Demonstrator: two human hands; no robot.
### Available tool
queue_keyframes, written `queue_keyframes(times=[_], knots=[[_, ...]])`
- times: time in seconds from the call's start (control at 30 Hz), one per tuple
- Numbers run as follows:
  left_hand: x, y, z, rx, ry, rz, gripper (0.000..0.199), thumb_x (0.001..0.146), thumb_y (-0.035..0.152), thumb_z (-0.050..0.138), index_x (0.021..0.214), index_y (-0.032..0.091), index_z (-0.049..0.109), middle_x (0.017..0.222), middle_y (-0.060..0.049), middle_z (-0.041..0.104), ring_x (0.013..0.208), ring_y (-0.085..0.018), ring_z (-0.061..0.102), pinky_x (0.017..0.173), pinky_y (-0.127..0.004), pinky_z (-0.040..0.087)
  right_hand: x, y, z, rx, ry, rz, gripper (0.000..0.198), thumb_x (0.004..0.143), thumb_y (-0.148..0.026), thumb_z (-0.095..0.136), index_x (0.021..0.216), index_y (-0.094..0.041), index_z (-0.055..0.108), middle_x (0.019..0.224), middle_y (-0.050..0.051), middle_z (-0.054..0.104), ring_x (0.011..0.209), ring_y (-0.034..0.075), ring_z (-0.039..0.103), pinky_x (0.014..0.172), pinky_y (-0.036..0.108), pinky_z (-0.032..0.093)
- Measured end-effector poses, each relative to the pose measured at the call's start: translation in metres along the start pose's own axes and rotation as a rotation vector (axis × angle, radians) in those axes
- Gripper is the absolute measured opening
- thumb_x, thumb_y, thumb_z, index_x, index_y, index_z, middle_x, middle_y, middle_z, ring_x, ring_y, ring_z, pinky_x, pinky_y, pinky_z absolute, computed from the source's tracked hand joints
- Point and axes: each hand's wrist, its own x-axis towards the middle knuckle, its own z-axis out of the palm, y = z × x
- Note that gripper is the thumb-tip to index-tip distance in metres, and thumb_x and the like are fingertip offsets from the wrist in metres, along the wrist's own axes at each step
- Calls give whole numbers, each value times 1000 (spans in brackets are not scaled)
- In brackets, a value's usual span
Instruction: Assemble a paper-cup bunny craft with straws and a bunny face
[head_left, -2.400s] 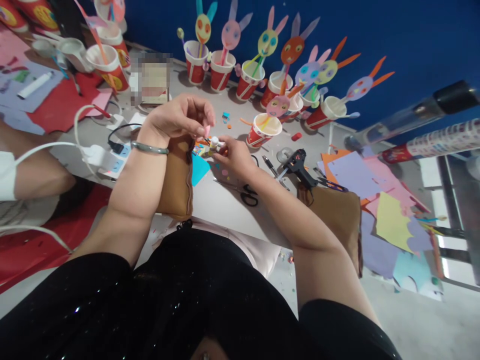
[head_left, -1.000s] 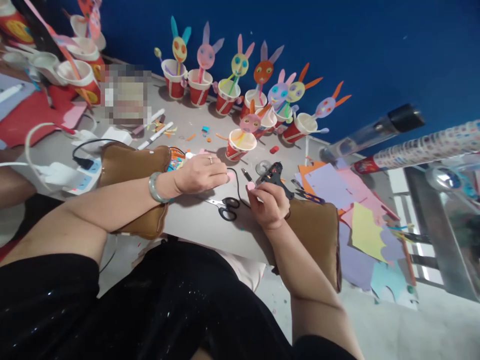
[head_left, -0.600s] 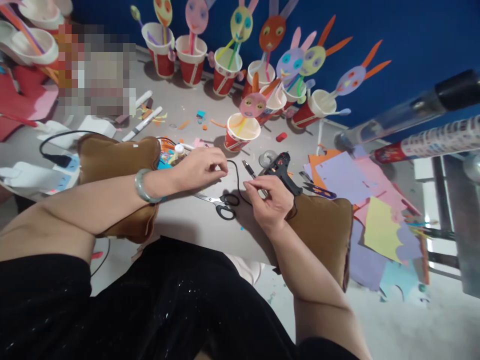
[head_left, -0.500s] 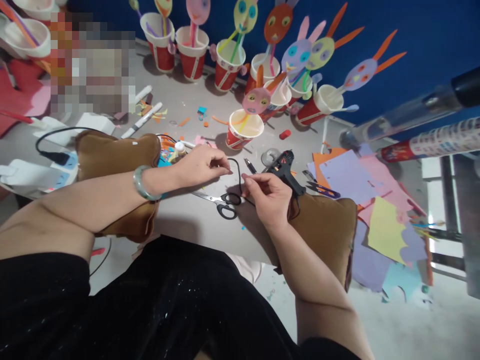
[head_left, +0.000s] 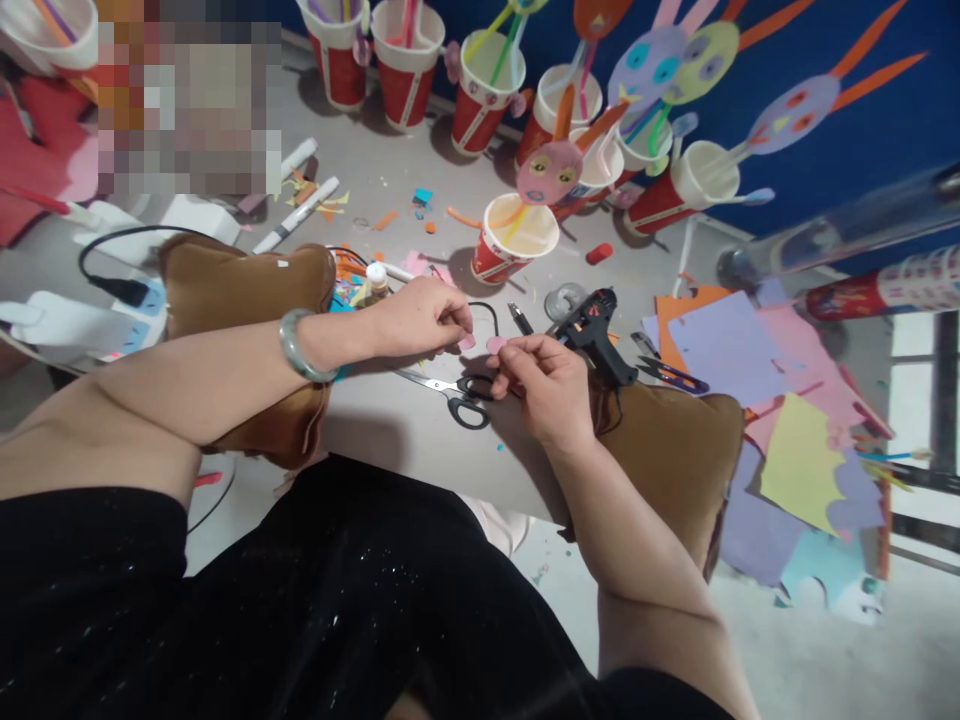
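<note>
Head view: left hand (head_left: 420, 316) and right hand (head_left: 551, 385) pinch pink pieces (head_left: 496, 345); nearest cup (head_left: 496, 263) holds a yellow straw (head_left: 516, 227).

On the grey table (head_left: 431, 445) lie scissors (head_left: 450, 387), a black glue gun (head_left: 598, 335), 2 brown cushions (head_left: 667, 450) (L & R side), white markers (head_left: 296, 216), small scraps (head_left: 387, 220), & several col. sheets (head_left: 716, 335); red/white cups (head_left: 484, 118) stand at back.

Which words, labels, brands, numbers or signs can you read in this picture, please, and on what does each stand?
None can be read for certain.
Front paper cup: printed marks, too small to read.
Glue gun: red marking, too blurred.
Red-and-white printed column: pattern or lettering, cannot tell.
</note>
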Motion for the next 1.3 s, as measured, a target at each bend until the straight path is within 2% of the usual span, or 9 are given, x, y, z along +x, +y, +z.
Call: queue_keyframes(times=[0.1,0.2,0.27,0.37,0.47,0.6,0.87,1.03,1.3], knots=[[0,-3,-1,201,88,114,8,83,19,69,83,18,77,71,-1,75,66,-14,67,67,-28,50,-8,3,0,-413,17,-273,22,97,-44,65,90,-24,72,78,3,77,58,16,66,58,31,51],[-2,-6,1,468,166,248,12,89,18,64,87,18,77,81,-4,77,77,-18,69,74,-31,49,-11,7,0,-942,-35,-506,30,104,-38,53,92,-23,76,78,6,75,65,17,66,60,31,41],[-5,-6,2,637,170,315,16,93,16,60,91,18,76,86,-6,77,81,-20,70,72,-32,48,-10,7,-1,-1203,-91,-528,33,107,-35,49,96,-22,78,77,7,73,63,17,63,58,33,31],[-7,-5,4,856,111,399,20,96,15,56,92,18,75,88,-8,75,80,-22,69,67,-33,44,-6,6,-1,-1389,-154,-484,30,106,-26,49,103,-21,78,81,9,73,65,19,62,58,35,24],[-7,-5,6,930,32,487,20,95,13,56,88,18,74,85,-8,74,77,-21,66,67,-34,43,-4,3,0,-1456,-197,-437,28,103,-20,50,107,-20,78,86,10,74,68,20,63,59,35,22],[-6,-9,4,860,-41,550,19,93,14,59,84,19,74,85,-8,74,77,-21,65,70,-34,44,-6,-1,2,-1489,-247,-384,28,103,-22,51,110,-21,78,89,11,75,68,20,64,58,35,20],[-13,1,-7,979,-185,525,20,94,19,58,90,18,77,92,-7,76,87,-22,68,82,-36,48,-15,-11,3,-1569,-349,-264,43,112,-34,35,135,-20,70,97,11,80,68,19,67,58,34,18],[-18,7,-3,1044,-204,464,21,94,13,57,88,17,77,86,-7,73,78,-20,66,72,-33,44,-18,-14,1,-1611,-393,-258,46,112,-39,38,147,-20,63,95,11,79,70,20,69,57,34,19],[-16,0,-9,946,-217,425,23,97,19,55,95,18,77,92,-7,73,74,-17,63,64,-31,39,-19,-13,-3,-1550,-356,-324,44,111,-38,40,143,-20,65,95,10,80,68,19,67,59,34,23]])
